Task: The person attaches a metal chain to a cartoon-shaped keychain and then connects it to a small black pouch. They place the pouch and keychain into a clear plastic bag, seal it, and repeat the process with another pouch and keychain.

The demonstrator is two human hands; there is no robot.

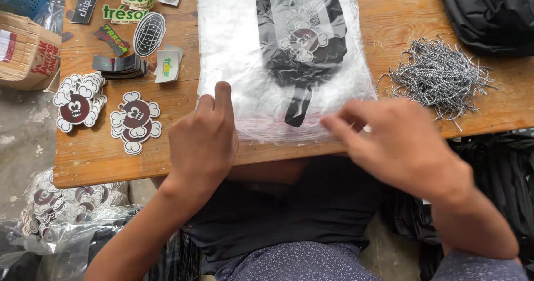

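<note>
A clear plastic bag lies flat on the wooden table, with a folded black garment inside that bears a grey cartoon print. My left hand rests on the bag's near left corner, fingers pressing the plastic down. My right hand is at the bag's near right edge, fingertips pinching or smoothing the open end; the hand is blurred. A black tag-like strip shows under the plastic near the front.
Stacks of cartoon-shaped stickers and other stickers lie at left. A pile of grey-white twisted cords sits at right. Black fabric is at the far right, a cardboard box at the far left, bagged stickers below.
</note>
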